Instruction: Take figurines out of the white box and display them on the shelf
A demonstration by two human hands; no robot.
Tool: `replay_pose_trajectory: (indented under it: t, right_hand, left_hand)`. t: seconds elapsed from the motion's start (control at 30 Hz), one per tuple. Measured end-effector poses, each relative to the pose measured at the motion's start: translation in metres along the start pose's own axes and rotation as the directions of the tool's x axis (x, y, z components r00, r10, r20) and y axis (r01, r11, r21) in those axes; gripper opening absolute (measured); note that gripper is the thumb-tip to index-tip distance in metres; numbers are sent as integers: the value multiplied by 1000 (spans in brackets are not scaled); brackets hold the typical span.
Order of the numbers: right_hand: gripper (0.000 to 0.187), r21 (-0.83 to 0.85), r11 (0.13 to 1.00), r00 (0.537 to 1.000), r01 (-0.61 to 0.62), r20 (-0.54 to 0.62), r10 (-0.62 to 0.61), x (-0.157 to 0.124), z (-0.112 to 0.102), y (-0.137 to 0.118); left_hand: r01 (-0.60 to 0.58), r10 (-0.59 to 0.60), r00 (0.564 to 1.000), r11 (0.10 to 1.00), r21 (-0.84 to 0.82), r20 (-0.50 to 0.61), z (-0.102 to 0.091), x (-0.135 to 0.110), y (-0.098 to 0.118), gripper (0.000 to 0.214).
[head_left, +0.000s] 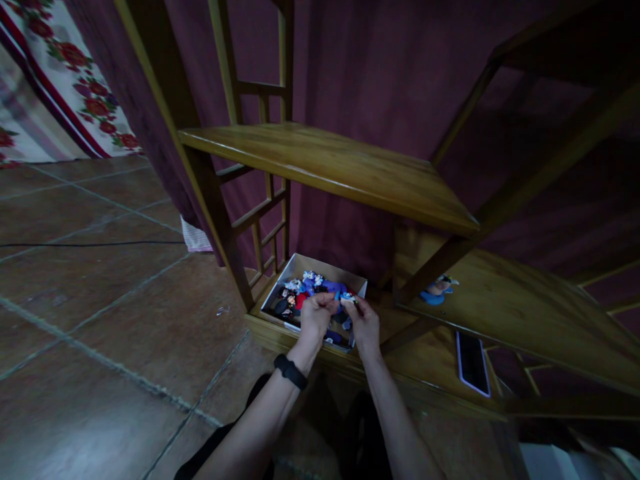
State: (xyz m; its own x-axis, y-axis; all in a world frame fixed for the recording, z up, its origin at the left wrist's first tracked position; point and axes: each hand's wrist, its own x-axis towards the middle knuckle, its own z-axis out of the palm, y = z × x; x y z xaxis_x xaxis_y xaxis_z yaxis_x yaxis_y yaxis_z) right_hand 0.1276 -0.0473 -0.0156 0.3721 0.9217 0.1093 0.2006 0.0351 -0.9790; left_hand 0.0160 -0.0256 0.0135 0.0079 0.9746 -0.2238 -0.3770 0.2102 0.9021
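A white cardboard box (336, 272) stands on the low wooden shelf, filled with several small toy figures (296, 287) in blue, white, red, black and purple. Over its near right part, my left hand (315, 318) and my right hand (365, 325) meet, both with fingers closed. Between their fingertips is a small blue and white toy figure (347, 297), partly covered by the fingers. My right hand pinches its right side, and my left thumb and fingers close on its blue left part. A black band (291, 371) circles my left wrist.
A wooden shelf board (320, 157) juts out above the box, with slanting posts on both sides. Another blue toy figure (436, 291) sits on the board to the right. Below it lies a phone (473, 363). A dark cable (90, 244) crosses the tiled floor.
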Motion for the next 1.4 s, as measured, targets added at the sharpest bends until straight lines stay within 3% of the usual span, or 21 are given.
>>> replay_pose_trajectory:
  t: [0.27,0.4,0.53,0.63,0.77,0.93,1.17,1.3,1.4]
  right_hand:
    - [35,-132,987,992,95,98,-82,-1,-5,-7]
    - [34,-139,984,991,109,92,-97,-1,-2,-8]
    - [32,-73,992,988,104,124,-95,1,1,-9]
    - [35,7,997,988,74,138,-74,1,3,-8]
    - [43,120,992,988,30,146,-47,2,3,-6]
    - [36,121,993,996,-6,89,-5,1,4,-9]
    - [37,126,990,994,-59,95,47,0,4,-15]
    - [41,239,961,985,-137,136,107,-1,2,-13]
    - [43,314,929,974,-198,173,149,-3,3,-13]
  left_hand:
    - [159,-159,987,986,-44,15,-13,4,3,21]
    - [169,-168,985,985,-29,42,-15,3,6,25]
    - [114,-113,993,993,-23,37,-12,2,9,40]
    - [115,-112,989,993,-20,94,-12,4,10,41]
    - [255,-243,962,962,-100,121,-16,11,13,27]
    - [422,-389,905,874,-241,174,-21,14,15,14]
    - [358,-330,927,920,-156,180,-17,9,20,20]
    - [345,-323,922,936,-72,212,-16,10,20,21]
    - [311,-299,938,949,-44,176,-16,9,19,18]
